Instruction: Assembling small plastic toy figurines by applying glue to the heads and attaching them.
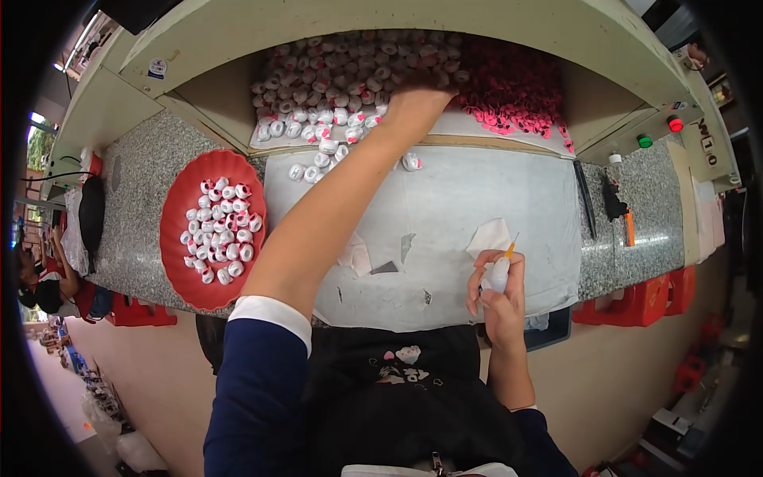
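My left hand (425,91) reaches far forward into the shaded recess. It is at the right side of a heap of small white pieces with pink parts (318,75), close to a pile of small bright pink pieces (509,87). Its fingers are hidden in the shade, so I cannot see what they touch. My right hand (505,306) is closed around a small translucent squeeze bottle (498,276) with an orange needle tip pointing up. It is held above the right part of a pale sheet (469,191) covering the worktop.
To the left, a red scalloped tray (179,270) holds several white-and-pink pieces. Loose white pieces (322,159) lie before the recess. A dark strip (586,199) and an orange-handled tool (629,226) rest at right. Red stools (628,306) stand below. Another person (60,278) sits far left.
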Demonstrator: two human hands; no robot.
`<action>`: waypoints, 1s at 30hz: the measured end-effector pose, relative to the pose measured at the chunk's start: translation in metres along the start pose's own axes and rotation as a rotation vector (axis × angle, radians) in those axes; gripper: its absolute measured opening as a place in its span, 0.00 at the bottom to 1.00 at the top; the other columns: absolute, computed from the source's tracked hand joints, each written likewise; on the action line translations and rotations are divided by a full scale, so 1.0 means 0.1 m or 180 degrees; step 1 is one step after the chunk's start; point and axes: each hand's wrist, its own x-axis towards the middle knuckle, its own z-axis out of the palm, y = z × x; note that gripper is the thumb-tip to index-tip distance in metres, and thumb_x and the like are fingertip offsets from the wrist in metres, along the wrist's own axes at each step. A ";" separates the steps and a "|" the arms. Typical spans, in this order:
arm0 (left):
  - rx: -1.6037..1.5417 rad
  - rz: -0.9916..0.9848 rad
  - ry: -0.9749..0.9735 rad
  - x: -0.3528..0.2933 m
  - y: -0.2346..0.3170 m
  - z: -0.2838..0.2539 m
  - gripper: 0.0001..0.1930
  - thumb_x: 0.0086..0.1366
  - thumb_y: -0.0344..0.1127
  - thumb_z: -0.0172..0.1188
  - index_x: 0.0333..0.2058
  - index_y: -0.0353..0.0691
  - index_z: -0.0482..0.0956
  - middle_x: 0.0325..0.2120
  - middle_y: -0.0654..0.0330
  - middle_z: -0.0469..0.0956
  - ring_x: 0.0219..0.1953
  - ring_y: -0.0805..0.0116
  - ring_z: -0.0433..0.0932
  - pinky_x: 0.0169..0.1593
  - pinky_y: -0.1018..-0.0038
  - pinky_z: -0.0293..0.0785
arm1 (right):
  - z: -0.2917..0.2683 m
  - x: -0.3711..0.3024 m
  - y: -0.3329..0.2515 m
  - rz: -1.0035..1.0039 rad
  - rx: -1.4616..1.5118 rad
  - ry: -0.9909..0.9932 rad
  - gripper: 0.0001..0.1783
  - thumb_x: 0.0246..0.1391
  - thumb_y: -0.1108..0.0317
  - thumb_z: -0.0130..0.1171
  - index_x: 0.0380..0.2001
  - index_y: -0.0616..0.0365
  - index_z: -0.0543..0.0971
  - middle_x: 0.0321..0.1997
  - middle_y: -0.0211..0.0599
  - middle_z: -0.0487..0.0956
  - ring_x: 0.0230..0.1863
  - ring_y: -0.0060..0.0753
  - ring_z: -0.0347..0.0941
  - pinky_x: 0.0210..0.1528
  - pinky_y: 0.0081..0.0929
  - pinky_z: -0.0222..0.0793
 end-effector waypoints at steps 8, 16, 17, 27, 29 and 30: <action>-0.3435 -0.2440 0.0247 -0.78 0.15 -0.99 0.10 0.51 0.25 0.52 0.34 0.36 0.72 0.28 0.61 0.71 0.30 0.74 0.71 0.36 0.81 0.67 | 0.31 0.03 -0.03 -0.0015 -0.0011 0.0319 0.13 0.38 0.78 0.42 0.32 0.63 0.60 0.37 0.40 0.62 0.31 0.30 0.65 0.21 0.21 0.69; -0.5868 -0.3152 0.0825 -1.62 0.94 -1.60 0.12 0.52 0.25 0.52 0.37 0.35 0.68 0.37 0.53 0.69 0.37 0.66 0.71 0.40 0.71 0.69 | 0.42 -0.07 -0.09 -0.1204 0.0430 0.0322 0.16 0.38 0.79 0.51 0.34 0.59 0.63 0.36 0.37 0.63 0.38 0.27 0.63 0.36 0.23 0.65; -0.5856 -0.3078 0.0922 -1.64 1.00 -1.62 0.12 0.51 0.23 0.51 0.37 0.35 0.66 0.38 0.52 0.68 0.38 0.65 0.70 0.40 0.69 0.69 | 0.50 -0.10 -0.15 -0.1186 0.0402 0.0495 0.15 0.37 0.79 0.52 0.31 0.58 0.62 0.36 0.38 0.62 0.36 0.25 0.62 0.37 0.21 0.62; -0.5417 -0.3439 0.1314 -1.90 1.05 -1.68 0.14 0.51 0.23 0.52 0.38 0.33 0.65 0.36 0.53 0.70 0.37 0.70 0.69 0.41 0.75 0.65 | 0.09 0.31 -0.34 -0.1266 0.0327 0.1011 0.15 0.38 0.79 0.49 0.32 0.58 0.61 0.37 0.38 0.64 0.33 0.32 0.67 0.25 0.23 0.68; -0.5432 -0.3409 0.1264 -1.89 1.05 -1.67 0.14 0.51 0.23 0.52 0.38 0.33 0.65 0.36 0.53 0.70 0.36 0.70 0.69 0.40 0.76 0.65 | -0.39 0.43 -0.51 -0.1218 0.0230 0.1143 0.16 0.41 0.79 0.47 0.37 0.58 0.61 0.38 0.37 0.65 0.36 0.35 0.68 0.24 0.25 0.71; -0.5349 -0.3429 0.1249 -1.86 1.06 -1.67 0.13 0.51 0.24 0.52 0.38 0.33 0.66 0.36 0.53 0.70 0.36 0.71 0.69 0.39 0.76 0.65 | -0.61 0.52 -0.59 -0.1374 0.0035 0.1369 0.16 0.42 0.78 0.47 0.38 0.58 0.60 0.37 0.36 0.66 0.33 0.34 0.68 0.24 0.25 0.71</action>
